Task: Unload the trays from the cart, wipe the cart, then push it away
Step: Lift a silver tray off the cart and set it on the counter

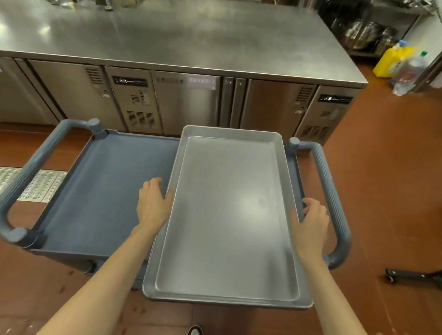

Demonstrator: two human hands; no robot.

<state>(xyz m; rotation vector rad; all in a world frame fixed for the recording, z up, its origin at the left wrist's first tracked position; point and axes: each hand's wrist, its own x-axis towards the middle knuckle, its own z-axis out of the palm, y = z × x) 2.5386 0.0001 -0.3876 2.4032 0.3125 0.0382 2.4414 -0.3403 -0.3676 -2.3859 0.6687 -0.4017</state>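
Both hands take the metal tray by its long sides, ready to lift it off the cart.

The left hand (pixel 153 204) has its thumb hooked on the left rim of the tray (pixel 232 215) with its fingers curled down outside the edge; the right hand (pixel 312 222) mirrors this on the right rim, so each grip pinches a rim at about mid-length. The tray sits on the right part of the grey cart (pixel 101 192), its near end overhanging the cart's edge toward the person. To do this well, I would keep the grips level and opposite each other, raise the tray clear of the cart's lip and right handle (pixel 331 202), then carry it flat to the steel tabletop (pixel 172 36) beyond.
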